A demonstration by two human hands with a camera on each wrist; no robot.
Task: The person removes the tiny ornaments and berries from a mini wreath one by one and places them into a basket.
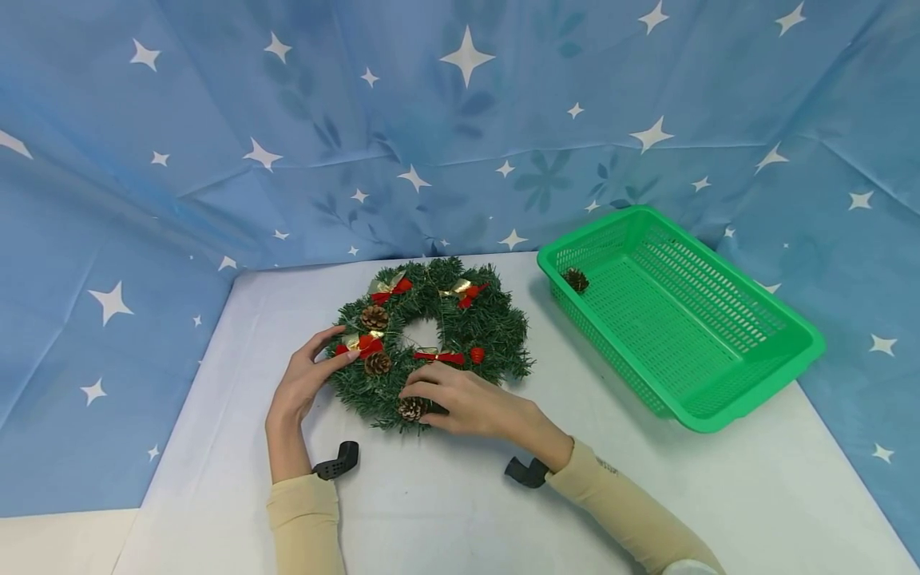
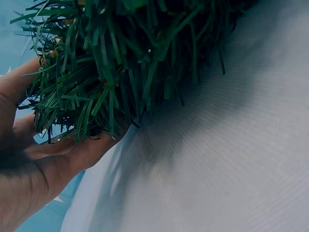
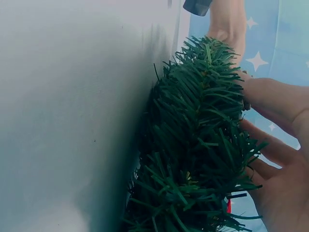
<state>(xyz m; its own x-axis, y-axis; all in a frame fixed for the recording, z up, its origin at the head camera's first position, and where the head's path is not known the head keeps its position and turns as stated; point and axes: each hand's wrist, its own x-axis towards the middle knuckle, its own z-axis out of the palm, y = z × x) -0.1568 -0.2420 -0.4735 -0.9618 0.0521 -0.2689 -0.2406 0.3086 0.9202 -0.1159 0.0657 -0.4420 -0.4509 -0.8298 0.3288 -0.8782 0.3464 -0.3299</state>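
Observation:
A green artificial wreath lies flat on the white table. My left hand grips its left side, thumb by a red and gold bow; in the left wrist view the fingers reach round the green needles. At the wreath's near edge, my right hand pinches a pine cone between thumb and fingers. In the right wrist view the needles mostly hide that cone. Two more pine cones, one upper and one lower, sit on the left part of the ring.
To the right stands a green plastic basket, with one pine cone in its left corner. Other bows and a small red ornament decorate the wreath. A blue star-patterned cloth hangs behind the table.

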